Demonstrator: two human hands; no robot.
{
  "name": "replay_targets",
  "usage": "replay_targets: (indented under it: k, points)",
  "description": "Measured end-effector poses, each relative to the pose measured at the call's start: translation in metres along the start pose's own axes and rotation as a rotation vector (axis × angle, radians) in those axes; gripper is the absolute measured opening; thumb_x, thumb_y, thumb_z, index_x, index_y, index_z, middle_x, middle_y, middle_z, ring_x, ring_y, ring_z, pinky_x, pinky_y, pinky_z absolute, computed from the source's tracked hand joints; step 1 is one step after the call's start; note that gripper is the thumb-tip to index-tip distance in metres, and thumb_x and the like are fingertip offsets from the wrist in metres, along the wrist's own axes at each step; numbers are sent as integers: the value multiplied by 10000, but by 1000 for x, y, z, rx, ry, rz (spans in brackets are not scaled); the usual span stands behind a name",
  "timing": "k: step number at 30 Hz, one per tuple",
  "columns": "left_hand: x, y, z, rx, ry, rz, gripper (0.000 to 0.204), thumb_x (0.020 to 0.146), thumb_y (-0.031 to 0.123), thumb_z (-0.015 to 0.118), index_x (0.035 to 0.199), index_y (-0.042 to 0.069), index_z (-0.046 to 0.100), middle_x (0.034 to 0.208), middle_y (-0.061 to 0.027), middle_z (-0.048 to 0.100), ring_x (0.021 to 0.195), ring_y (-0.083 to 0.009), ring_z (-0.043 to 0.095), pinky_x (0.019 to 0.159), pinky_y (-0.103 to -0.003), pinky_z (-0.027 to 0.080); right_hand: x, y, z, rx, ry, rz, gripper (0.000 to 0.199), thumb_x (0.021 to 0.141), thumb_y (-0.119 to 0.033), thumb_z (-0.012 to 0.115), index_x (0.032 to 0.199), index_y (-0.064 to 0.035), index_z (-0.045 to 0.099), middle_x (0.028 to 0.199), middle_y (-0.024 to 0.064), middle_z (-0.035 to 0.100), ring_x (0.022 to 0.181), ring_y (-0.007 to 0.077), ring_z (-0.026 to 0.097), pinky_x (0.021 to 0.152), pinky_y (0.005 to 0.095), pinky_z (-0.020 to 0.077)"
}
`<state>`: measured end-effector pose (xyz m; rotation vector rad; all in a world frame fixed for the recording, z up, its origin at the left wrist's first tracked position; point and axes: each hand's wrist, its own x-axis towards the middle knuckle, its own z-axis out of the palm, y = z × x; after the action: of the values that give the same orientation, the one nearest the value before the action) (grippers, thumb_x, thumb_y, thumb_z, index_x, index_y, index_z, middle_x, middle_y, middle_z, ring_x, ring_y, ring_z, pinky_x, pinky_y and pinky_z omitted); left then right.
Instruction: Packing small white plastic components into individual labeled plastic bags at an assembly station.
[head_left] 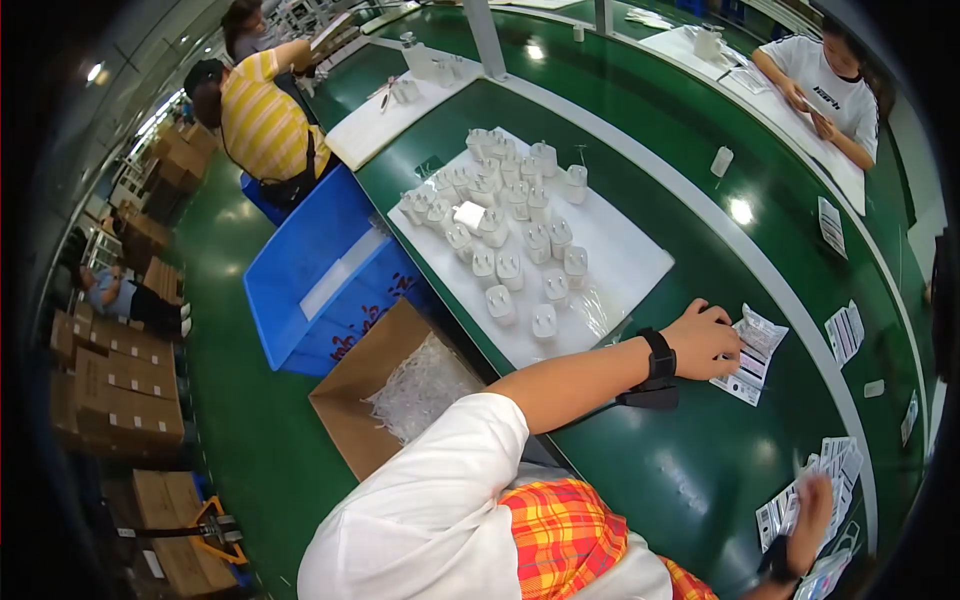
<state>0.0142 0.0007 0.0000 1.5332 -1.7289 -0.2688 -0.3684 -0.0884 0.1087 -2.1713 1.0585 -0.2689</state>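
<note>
My left hand, with a black band on its wrist, reaches over the green table to a flat white printed packet. Its bent fingers lie at the packet's left edge and seem to grip it; the fingertips are partly hidden. Close to the lower right, my right hand is smeared by motion over a pile of similar packets. What it holds, if anything, does not show. Left of my left hand, several white plug chargers stand prongs up on a white sheet.
A cardboard box with clear plastic scraps and a blue bin stand beside the table's left edge. A pale rail curves along the table. More packets lie beyond it. Other people work at the table.
</note>
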Motion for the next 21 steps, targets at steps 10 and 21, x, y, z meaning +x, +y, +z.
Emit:
replay_targets:
  k: [10, 21]
  points:
    - [16, 10, -17, 123, -78, -101, 356, 681, 200, 720, 1032, 164, 665, 1003, -39, 665, 1064, -278, 530, 973, -448, 301, -337, 170, -1, -451, 661, 732, 397, 959, -182, 555, 1290, 29, 497, 1193, 209, 569, 1099, 332, 545, 974, 409, 424]
    - [6, 19, -24, 391, -42, -11, 296, 729, 208, 720, 1023, 206, 682, 1043, -29, 577, 1018, -266, 485, 904, -417, 312, 71, -93, 52, 37, -55, -158, 524, 886, -220, 648, 1330, 9, 488, 1249, 188, 571, 1093, 279, 574, 951, 350, 451]
